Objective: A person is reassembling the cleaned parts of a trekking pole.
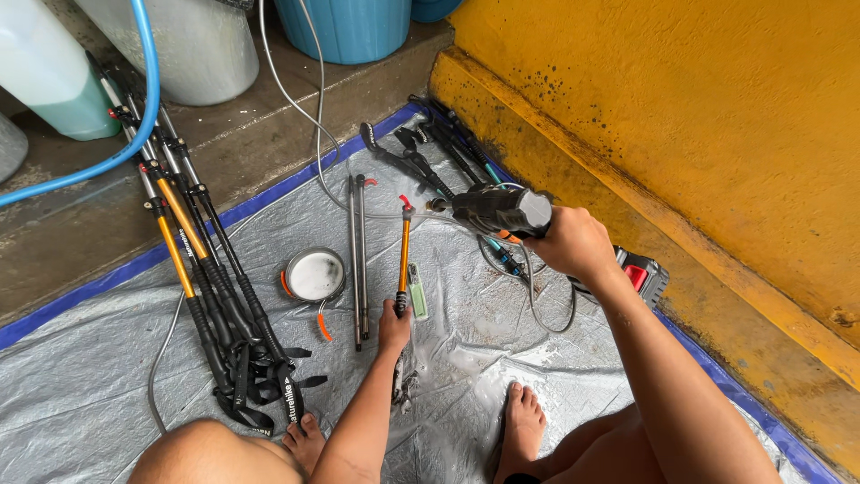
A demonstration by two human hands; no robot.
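Grey tarp [107,376]: left hand [394,328] grips orange pole [404,255]; wall [717,108] close right.

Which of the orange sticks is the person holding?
The single orange pole section in the left hand, upright on the tarp. The other orange poles lie bundled, untouched, further left.

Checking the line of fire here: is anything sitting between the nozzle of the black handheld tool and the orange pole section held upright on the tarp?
Nothing visible does. The right hand aims the black handheld tool at the top of the orange pole section, which the left hand grips low down. A thin grey cable runs just behind that gap, not across it.
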